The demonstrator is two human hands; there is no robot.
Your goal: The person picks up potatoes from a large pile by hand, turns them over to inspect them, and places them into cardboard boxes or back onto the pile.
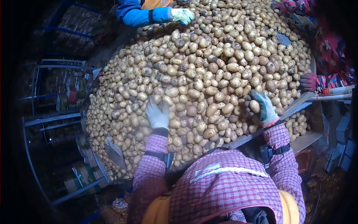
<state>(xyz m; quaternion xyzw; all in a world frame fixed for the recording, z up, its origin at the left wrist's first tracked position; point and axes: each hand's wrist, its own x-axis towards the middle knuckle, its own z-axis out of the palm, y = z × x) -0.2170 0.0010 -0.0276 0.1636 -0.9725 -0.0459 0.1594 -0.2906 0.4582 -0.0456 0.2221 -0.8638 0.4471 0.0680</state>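
A broad heap of potatoes [194, 93] fills the sorting table, most of them pale yellow and several with dark patches. My left hand [157, 114], in a pale work glove, lies over the near middle of the heap with its fingers stretched out and apart, touching the potatoes. On the right, my right hand [265, 108], in a white and green glove, curls round a potato [254, 106] near the table's edge. Some of its fingers are hidden behind the potato. Both my sleeves are pink checked cloth with dark wrist straps.
Across the heap, a co-worker's gloved hand [182, 15] reaches in from a blue sleeve. Another person's dark-gloved hand [308, 81] rests at the right edge. A grey scoop-like piece [115, 154] lies at the left. Metal rails [54, 121] stand beyond it.
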